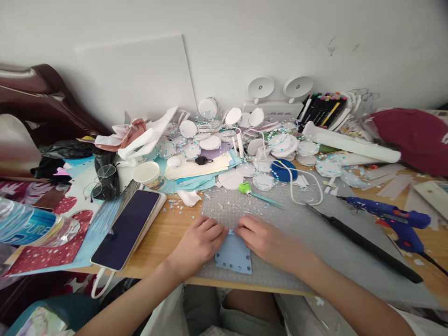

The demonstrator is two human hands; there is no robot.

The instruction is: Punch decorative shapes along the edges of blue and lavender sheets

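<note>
A small piece of light blue paper (pixel 233 259) lies on the grey cutting mat near the table's front edge. Small flower-shaped marks run along its sides and bottom. My left hand (pixel 203 240) has its fingers curled and pinched at the paper's upper left corner. At the upper right corner, my right hand (pixel 261 238) pinches the paper too, its fingers bent inward. Both sets of fingertips partly cover the top edge. Just beyond the hands rests a tool with a green head (pixel 245 188) and a pale blue pointed end.
White discs with blue trim (pixel 280 142) crowd the back. To the right lie a black-handled knife (pixel 371 247) and a blue glue gun (pixel 388 214). On the left are a phone (pixel 126 231), a paper cup (pixel 149 175) and a water bottle (pixel 35 224). Paper scraps dot the mat (pixel 315 252).
</note>
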